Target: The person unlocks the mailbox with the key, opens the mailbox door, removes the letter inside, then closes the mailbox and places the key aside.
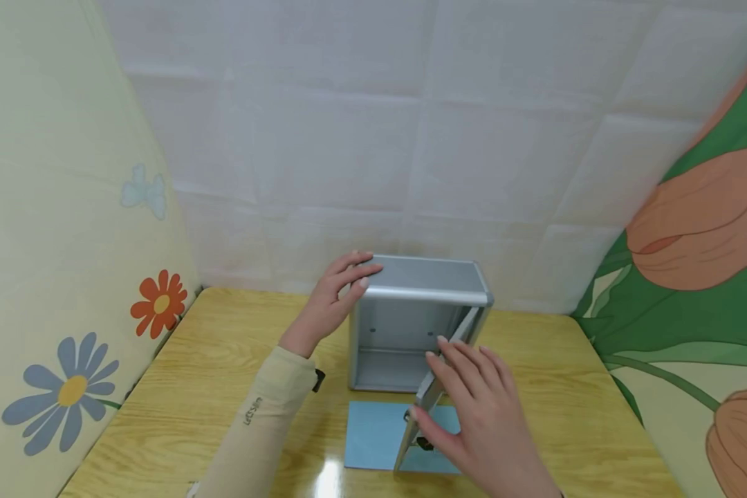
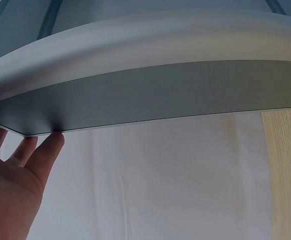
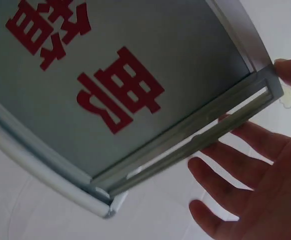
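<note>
A grey metal mailbox (image 1: 426, 275) stands on the table with its hinged door (image 1: 432, 394) swung out toward me. Red characters mark the door's outer face, seen in the right wrist view. My left hand (image 1: 333, 297) rests on the box's top left corner, fingers spread over the top panel. At the door, my right hand (image 1: 482, 401) has its fingers along the slotted edge and its thumb at the outer corner. Through the slot, fingertips (image 3: 225, 116) show. The box's grey interior (image 1: 389, 328) is visible. A dark lock piece (image 1: 425, 443) sits on the door's inner side.
A light blue sheet (image 1: 373, 436) lies on the wood-grain table (image 1: 523, 443) in front of the box, partly behind the door. White cloth (image 1: 348, 138) hangs close behind. Flower-patterned cloths line the left and right sides.
</note>
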A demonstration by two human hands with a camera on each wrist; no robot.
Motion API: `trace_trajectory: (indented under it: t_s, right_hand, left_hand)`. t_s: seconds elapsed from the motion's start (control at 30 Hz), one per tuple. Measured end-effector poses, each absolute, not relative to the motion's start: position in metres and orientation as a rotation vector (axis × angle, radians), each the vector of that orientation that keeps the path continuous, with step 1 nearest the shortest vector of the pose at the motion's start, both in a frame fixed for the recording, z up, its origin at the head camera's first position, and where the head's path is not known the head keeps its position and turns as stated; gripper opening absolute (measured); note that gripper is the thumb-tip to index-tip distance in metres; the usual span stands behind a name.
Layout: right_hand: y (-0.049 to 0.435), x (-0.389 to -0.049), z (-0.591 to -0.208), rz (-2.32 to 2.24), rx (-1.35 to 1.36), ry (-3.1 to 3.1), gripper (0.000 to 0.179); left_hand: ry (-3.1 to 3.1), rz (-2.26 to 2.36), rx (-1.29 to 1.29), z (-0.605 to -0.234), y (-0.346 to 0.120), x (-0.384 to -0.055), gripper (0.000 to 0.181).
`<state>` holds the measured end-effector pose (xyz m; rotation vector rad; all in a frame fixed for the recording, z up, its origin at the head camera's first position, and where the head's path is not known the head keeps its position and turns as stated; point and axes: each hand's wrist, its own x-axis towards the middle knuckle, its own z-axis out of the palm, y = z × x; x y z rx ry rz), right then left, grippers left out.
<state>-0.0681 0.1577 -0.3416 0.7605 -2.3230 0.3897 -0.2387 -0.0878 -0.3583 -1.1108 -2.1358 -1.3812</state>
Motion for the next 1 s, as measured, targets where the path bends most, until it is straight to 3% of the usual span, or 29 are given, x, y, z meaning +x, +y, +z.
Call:
trace_trajectory:
  t_s: [0.53,1.0]
  right_hand:
    - [0.123,-0.099,-0.355,0.561,0.683,-2.163,0.048]
    - [0.109,-0.122,-0.365,0.593,0.604,-2.181,0.039]
  left_hand:
    - [-2.163,-1.338,-1.103,-0.362,-0.090,-0.243,0.044]
    - [-2.137,-1.367,-1.099,-0.355,-0.087,-0.237,0.033]
